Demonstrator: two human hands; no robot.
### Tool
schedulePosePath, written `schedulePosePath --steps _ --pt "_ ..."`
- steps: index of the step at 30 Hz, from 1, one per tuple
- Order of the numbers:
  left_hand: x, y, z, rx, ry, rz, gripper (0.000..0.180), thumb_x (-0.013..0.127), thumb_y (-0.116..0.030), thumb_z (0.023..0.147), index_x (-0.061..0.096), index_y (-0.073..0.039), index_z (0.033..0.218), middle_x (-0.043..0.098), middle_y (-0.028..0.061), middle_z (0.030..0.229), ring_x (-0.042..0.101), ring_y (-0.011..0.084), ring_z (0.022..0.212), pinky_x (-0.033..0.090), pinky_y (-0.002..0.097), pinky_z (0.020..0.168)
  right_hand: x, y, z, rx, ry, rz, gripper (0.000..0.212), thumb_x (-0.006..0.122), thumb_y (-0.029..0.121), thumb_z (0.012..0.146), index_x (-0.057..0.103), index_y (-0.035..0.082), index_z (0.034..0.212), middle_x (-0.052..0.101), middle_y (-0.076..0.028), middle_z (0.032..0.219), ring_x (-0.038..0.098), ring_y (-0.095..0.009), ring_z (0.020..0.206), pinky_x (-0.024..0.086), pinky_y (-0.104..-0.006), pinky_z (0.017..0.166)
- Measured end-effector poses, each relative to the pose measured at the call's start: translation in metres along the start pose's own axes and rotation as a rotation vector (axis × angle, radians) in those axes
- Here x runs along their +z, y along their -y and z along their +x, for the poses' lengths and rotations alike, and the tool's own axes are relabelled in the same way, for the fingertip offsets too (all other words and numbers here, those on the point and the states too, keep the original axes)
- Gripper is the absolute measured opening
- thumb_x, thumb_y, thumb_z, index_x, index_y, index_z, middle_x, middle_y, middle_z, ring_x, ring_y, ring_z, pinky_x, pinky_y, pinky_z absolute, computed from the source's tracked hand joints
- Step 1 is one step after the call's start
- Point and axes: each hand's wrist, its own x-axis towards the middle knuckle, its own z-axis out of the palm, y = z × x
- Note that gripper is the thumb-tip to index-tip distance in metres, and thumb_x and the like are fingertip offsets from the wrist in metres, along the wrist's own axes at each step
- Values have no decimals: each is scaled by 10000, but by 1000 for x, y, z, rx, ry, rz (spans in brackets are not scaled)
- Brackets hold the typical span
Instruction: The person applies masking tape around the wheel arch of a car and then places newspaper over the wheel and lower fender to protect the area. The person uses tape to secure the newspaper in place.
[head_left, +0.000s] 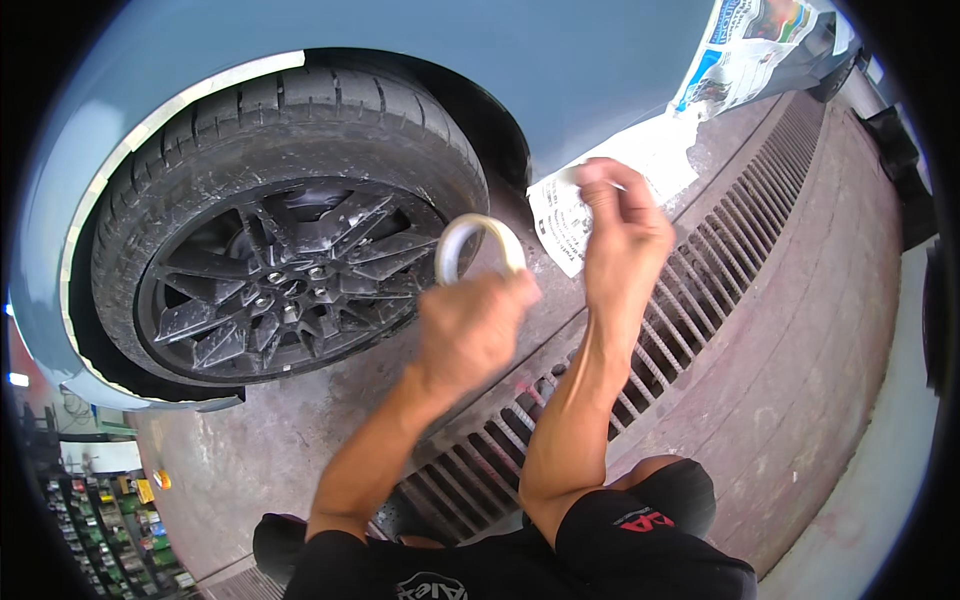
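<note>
My left hand (468, 330), blurred by motion, is closed on a roll of cream masking tape (511, 243), held up in front of the car wheel (290, 282). To its right, my right hand (628, 228) is raised with thumb and fingertips pinched together; what sits between them is too small to make out. Behind the right hand, printed newspaper sheets (562, 228) hang along the lower edge of the blue-grey car body (420, 30). A pale tape strip (250, 69) follows the rim of the wheel arch, ending near its top.
A slotted metal drain grate (690, 312) runs diagonally across the concrete floor (790, 330) beneath my arms. More newspaper (745, 60) covers the car farther along at upper right. Shelves crowded with small items (110, 530) stand at lower left. Dark objects (900, 180) line the right edge.
</note>
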Motion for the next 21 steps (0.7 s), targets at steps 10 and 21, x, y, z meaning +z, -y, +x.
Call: schedulePosePath --steps 10,21 --pt "89 -31 -256 -138 685 297 382 581 -236 989 661 -99 1337 706 83 959 637 281 993 539 468 860 25 20 1 388 101 516 285 811 88 931 649 39 1160 779 -133 979 781 -243 912 627 -350 871" --pt "-75 -9 57 -358 102 86 415 799 -64 911 701 -40 1314 681 102 1133 669 236 1023 563 358 862 53 36 -12 557 293 628 582 815 43 913 565 -69 1426 759 -54 837 668 -106 757 544 -252 767"
